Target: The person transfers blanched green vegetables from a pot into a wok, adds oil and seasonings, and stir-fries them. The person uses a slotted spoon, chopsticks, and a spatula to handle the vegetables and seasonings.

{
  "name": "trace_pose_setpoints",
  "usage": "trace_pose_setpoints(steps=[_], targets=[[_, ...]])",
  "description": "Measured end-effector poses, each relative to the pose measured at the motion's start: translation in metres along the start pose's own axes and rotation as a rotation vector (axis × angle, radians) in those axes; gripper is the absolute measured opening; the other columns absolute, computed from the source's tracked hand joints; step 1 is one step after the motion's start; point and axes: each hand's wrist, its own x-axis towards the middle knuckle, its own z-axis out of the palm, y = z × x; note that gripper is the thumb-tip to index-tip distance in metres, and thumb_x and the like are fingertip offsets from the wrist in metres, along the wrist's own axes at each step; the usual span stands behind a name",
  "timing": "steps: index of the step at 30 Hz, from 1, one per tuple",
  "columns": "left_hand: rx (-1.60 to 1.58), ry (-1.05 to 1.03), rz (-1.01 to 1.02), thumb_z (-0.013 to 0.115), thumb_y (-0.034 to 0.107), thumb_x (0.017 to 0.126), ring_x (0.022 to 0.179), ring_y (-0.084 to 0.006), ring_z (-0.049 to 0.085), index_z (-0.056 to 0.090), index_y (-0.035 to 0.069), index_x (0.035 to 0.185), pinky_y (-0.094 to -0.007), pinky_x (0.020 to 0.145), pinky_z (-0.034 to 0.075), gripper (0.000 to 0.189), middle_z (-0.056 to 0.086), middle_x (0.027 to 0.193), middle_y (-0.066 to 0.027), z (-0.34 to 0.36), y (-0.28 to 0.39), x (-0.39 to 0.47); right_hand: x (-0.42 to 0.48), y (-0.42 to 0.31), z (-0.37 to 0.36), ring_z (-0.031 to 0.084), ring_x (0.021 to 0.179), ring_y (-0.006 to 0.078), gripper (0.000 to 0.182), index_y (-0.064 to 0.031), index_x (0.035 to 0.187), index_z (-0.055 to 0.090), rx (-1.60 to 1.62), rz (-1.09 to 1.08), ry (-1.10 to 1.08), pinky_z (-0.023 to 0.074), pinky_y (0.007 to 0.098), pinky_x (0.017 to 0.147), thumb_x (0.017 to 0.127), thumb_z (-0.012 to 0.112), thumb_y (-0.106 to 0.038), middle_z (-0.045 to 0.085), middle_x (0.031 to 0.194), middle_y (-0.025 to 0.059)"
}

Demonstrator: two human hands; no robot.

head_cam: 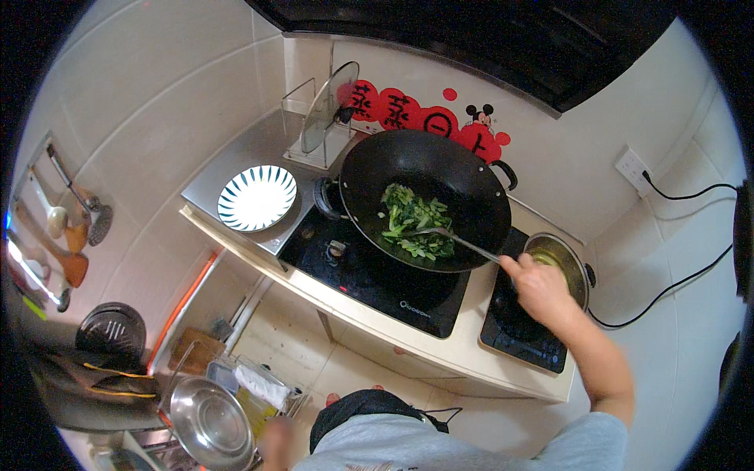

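My right hand (543, 289) grips the handle of a metal cooking spatula (471, 244), whose head rests among chopped leafy greens (415, 218). The greens lie in the bottom of a large black wok (465, 194), which stands on a black built-in cooktop (383, 294). Under my right forearm is a portable induction hob (521, 335) with a steel pot (580, 277) that holds yellowish-green liquid. My left hand (277, 441) hangs low at the bottom edge, blurred, close to a stainless steel basin (212, 424); whether it holds anything is hidden.
A white plate with dark rim stripes (257, 198) sits on the steel counter left of the wok. Behind it, a rack (306, 156) holds a glass lid (331, 106). Utensils (70, 218) hang on the left wall. A black cord (665, 312) runs along the right wall.
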Motion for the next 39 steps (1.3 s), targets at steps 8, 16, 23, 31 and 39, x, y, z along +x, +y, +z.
trace_pose_setpoints(steps=[8,16,23,31,39], targets=[[0.117,-0.072,-0.180,0.049,0.023,0.086,0.047,-0.0185,0.051,0.053,0.004,0.072,-0.0322,0.043,0.042,0.024,0.054,0.057,-0.0062,0.006,-0.009,-0.023,0.056,-0.044,0.043,0.059,0.068,0.0324,0.044,-0.0055,0.117,0.043,0.063,0.099,0.073,0.0511,0.0394,0.059,0.074,0.051,0.001,0.051,0.084,0.0157],[0.226,-0.081,-0.022,0.050,0.022,0.086,0.048,-0.0179,0.049,0.052,0.004,0.071,-0.0314,0.043,0.041,0.023,0.052,0.057,-0.0059,0.000,-0.077,-0.021,0.067,-0.013,0.016,0.057,0.093,0.0399,0.043,-0.0076,0.116,0.054,0.335,0.534,0.059,0.0462,0.0456,0.081,0.074,0.048,0.002,0.060,0.102,0.0223],[0.300,-0.161,0.230,0.050,0.020,0.086,0.048,-0.0173,0.047,0.051,0.004,0.071,-0.0308,0.043,0.040,0.023,0.050,0.057,-0.0057,-0.012,-0.040,-0.012,0.041,-0.020,0.013,0.061,0.071,0.0331,0.046,-0.0075,0.119,0.041,0.028,0.083,-0.157,0.0509,0.0415,0.061,0.074,0.053,-0.001,0.052,0.085,0.0159],[-0.137,-0.048,-0.219,0.054,0.019,0.085,0.041,-0.0157,0.047,0.058,0.001,0.082,-0.0307,0.038,0.038,0.019,0.055,0.059,-0.0088,0.009,-0.013,-0.035,0.047,-0.023,0.037,0.060,0.069,0.0316,0.041,-0.0051,0.114,0.042,0.083,-0.086,0.103,0.0496,0.0402,0.058,0.075,0.051,0.001,0.051,0.084,0.0158],[0.301,0.000,-0.201,0.052,0.026,0.085,0.057,-0.0219,0.050,0.057,0.003,0.091,-0.0358,0.049,0.039,0.025,0.056,0.068,-0.0121,0.003,-0.061,-0.040,0.054,-0.024,0.024,0.061,0.068,0.0332,0.041,-0.0060,0.115,0.043,-0.012,0.076,0.099,0.0500,0.0406,0.055,0.075,0.050,0.002,0.052,0.084,0.0164]])
